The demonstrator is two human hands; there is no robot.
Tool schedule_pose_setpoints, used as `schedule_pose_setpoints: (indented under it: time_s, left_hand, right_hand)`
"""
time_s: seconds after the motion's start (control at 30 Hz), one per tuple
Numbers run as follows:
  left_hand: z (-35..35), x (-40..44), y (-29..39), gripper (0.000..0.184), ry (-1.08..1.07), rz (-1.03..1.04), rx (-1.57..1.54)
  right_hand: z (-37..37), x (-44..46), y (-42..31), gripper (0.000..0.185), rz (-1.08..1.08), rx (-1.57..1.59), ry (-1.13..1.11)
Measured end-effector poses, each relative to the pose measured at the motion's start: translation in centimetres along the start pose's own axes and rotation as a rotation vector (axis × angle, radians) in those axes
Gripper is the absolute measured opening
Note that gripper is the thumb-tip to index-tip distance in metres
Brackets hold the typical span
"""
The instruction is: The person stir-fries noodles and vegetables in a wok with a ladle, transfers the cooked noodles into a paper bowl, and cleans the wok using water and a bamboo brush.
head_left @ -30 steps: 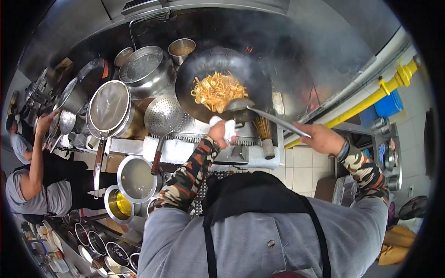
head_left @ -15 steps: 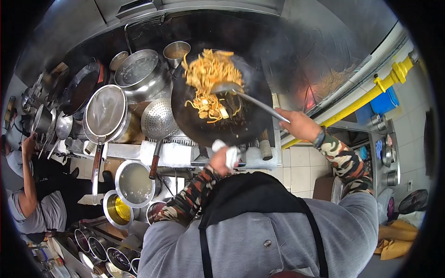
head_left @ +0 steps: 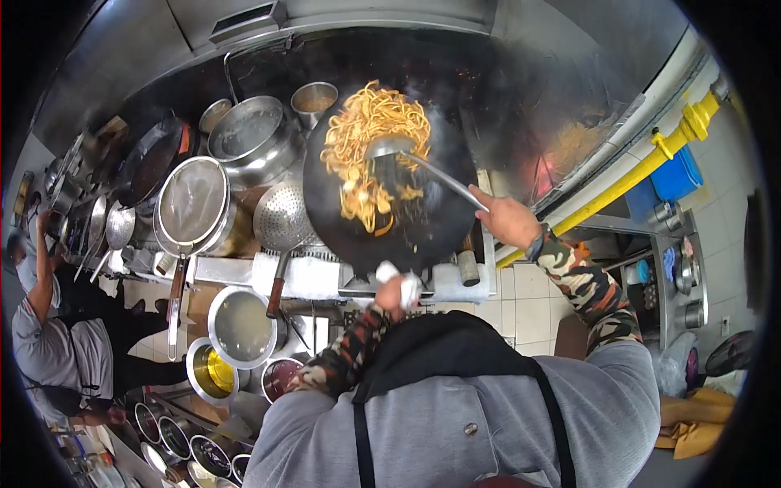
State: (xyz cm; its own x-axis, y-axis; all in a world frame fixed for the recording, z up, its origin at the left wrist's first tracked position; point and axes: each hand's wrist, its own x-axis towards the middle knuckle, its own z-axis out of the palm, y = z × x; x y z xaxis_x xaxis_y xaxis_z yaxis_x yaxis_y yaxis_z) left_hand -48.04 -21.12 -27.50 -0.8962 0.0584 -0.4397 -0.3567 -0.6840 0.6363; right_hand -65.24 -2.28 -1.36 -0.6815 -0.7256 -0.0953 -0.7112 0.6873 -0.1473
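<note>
My left hand (head_left: 394, 294) is closed on a white cloth (head_left: 409, 289) at the near edge of a large black wok (head_left: 439, 220). The wok's handle is hidden under hand and cloth. My right hand (head_left: 508, 221) grips the long handle of a metal ladle (head_left: 390, 147). The ladle's bowl lies among brown noodles (head_left: 378, 110), which spread up the wok's far left side. Smaller pieces of food rest lower in the wok, and its near right part shows bare dark metal.
Left of the wok are a perforated skimmer (head_left: 282, 216), a mesh strainer (head_left: 194, 200) and a lidded pot (head_left: 252, 134). Nearer stand a pot of cloudy liquid (head_left: 242, 327) and one with yellow oil (head_left: 213, 372). Two co-workers are at far left. A yellow pipe (head_left: 643, 172) runs at right.
The wok has tilted toward me, and the noodles have moved from its middle to its far left side. My left hand has come nearer my body; my right hand has shifted left with the ladle.
</note>
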Motion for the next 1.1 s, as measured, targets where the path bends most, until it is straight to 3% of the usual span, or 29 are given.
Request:
schedule_pose_setpoints:
  time_s: [0.03,0.07,0.13,0.2,0.33,0.4,0.47,0.53,0.57,0.63,0.73,0.8,0.83,0.93,1.03,1.1]
  left_hand:
    - [-1.3,0.3,-1.9,0.03,-0.066,-0.017,0.114]
    - [3.6,-4.2,1.4,0.03,0.037,-0.113,-0.06]
    - [4.4,-3.5,4.8,0.03,-0.036,-0.106,-0.2]
    - [3.6,-0.7,8.4,0.026,0.031,-0.172,-0.317]
    - [4.2,1.6,13.7,0.025,0.121,-0.259,-0.21]
    - [4.8,2.2,14.5,0.027,0.112,-0.267,-0.232]
    - [4.4,2.5,13.3,0.028,0.108,-0.293,-0.247]
    - [1.9,3.2,9.6,0.03,0.031,-0.078,-0.179]
    - [1.5,3.2,7.2,0.032,0.108,-0.013,-0.198]
    - [2.6,0.5,3.7,0.029,0.112,-0.024,-0.237]
    - [3.0,-1.1,0.9,0.029,0.161,-0.228,-0.086]
    - [5.4,-2.4,4.6,0.028,0.013,-0.071,-0.1]
    - [5.3,-1.0,6.3,0.029,0.061,-0.119,-0.309]
    - [3.1,2.6,10.7,0.029,0.07,-0.139,-0.197]
    - [2.4,2.5,7.5,0.027,0.11,-0.041,-0.205]
    - [2.8,0.0,4.1,0.025,0.019,-0.116,-0.259]
  right_hand:
    - [-0.7,-0.8,0.2,0.053,-0.019,0.048,0.0]
    - [-1.4,-1.4,0.5,0.052,-0.04,0.097,-0.004]
    - [-2.2,-3.2,1.4,0.05,-0.113,0.191,-0.002]
    - [-4.0,-4.8,1.4,0.048,-0.134,0.188,-0.107]
    - [-7.2,-6.4,1.0,0.049,-0.104,0.168,-0.319]
    - [-4.5,-4.9,2.0,0.051,-0.214,0.156,-0.233]
    - [-2.8,-2.0,0.2,0.054,-0.057,0.011,-0.266]
    - [0.9,1.5,1.0,0.055,-0.052,-0.002,-0.14]
    - [0.8,1.9,0.7,0.055,-0.055,-0.001,-0.131]
    - [0.6,2.3,0.3,0.054,-0.013,0.034,-0.047]
    - [-1.0,0.4,1.2,0.054,-0.102,0.097,-0.019]
    - [-1.8,-0.7,1.5,0.053,-0.115,0.096,-0.068]
    - [-1.9,-1.2,1.5,0.053,-0.118,0.107,-0.127]
    - [0.2,-0.6,2.2,0.051,-0.169,0.144,-0.134]
    - [1.7,1.1,1.3,0.051,-0.041,0.069,-0.072]
    - [0.3,0.4,1.1,0.052,-0.049,0.077,-0.076]
